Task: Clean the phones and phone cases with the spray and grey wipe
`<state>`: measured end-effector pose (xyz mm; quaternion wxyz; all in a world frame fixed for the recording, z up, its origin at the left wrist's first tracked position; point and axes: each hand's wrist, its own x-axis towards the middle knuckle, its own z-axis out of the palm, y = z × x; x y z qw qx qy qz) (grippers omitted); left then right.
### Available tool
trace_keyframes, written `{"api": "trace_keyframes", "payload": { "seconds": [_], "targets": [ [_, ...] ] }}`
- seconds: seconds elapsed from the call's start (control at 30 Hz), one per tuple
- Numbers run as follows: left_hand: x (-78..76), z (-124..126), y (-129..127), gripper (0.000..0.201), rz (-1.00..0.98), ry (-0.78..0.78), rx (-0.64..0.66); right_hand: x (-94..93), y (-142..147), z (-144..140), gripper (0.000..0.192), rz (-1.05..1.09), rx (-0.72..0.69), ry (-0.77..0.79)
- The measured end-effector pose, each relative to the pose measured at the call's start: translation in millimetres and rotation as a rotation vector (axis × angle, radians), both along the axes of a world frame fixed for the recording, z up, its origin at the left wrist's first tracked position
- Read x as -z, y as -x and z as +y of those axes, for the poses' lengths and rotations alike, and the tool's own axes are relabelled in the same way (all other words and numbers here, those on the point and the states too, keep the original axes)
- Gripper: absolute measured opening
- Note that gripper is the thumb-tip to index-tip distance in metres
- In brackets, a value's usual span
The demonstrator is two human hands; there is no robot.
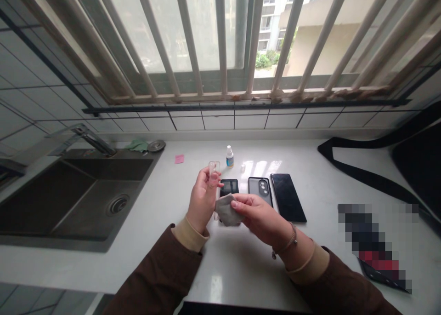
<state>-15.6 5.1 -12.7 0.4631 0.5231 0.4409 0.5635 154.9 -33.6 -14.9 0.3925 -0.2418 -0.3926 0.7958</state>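
My left hand (201, 202) is closed around a clear phone case (214, 167), whose camera-cutout end sticks up above the fingers. Between the thumb and fingers of my right hand (263, 216) is a folded grey cloth (226, 211), held at or just in front of the case's lower part; whether they touch I cannot tell. Behind the hands a phone (229, 185) with a dark screen lies on the counter, partly covered by the cloth. Right of it lie a dark-rimmed phone case (255, 186) and a larger black tablet or phone (288, 197). Farther back stands a small white-capped bottle (229, 157).
A sink (106, 246) with a faucet (94, 140) is on the left. Near it lie a green cloth (138, 145), a round metal strainer (156, 146) and a pink note (179, 159). A small white cap (243, 168) sits by the bottle. A black strap (372, 168) stretches at right.
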Motion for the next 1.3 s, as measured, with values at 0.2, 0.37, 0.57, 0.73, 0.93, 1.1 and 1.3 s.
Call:
{"api": "trace_keyframes", "payload": {
  "seconds": [0.2,0.37,0.57,0.73,0.93,1.1,1.3],
  "targets": [
    [-7.5,-4,-3,0.053,-0.391,0.27,0.312,5.1,-13,18,0.036,-0.075,0.567,-0.014],
    [-10.3,-9,-4,0.05,-0.4,0.488,0.55,2.3,-28,18,0.037,-0.609,0.941,-0.383],
    [-0.7,-9,-5,0.043,-0.285,0.498,0.663,-6.0,-20,2,0.045,-0.75,0.669,-0.948],
    [-3.9,-7,-2,0.043,-0.3,0.49,0.64,-1.0,-21,5,0.045,-0.83,0.676,-0.966],
    [-11.5,-9,-1,0.041,-0.379,0.544,0.594,-3.7,-24,10,0.036,-0.868,0.671,-0.859],
    [-17.3,-3,1,0.046,-0.502,0.627,0.483,2.7,-28,16,0.031,-1.054,0.634,-0.661],
    [-20.5,5,7,0.051,-0.576,0.767,0.505,26.3,-32,28,0.043,-0.729,0.73,-0.399]
  ]
}}
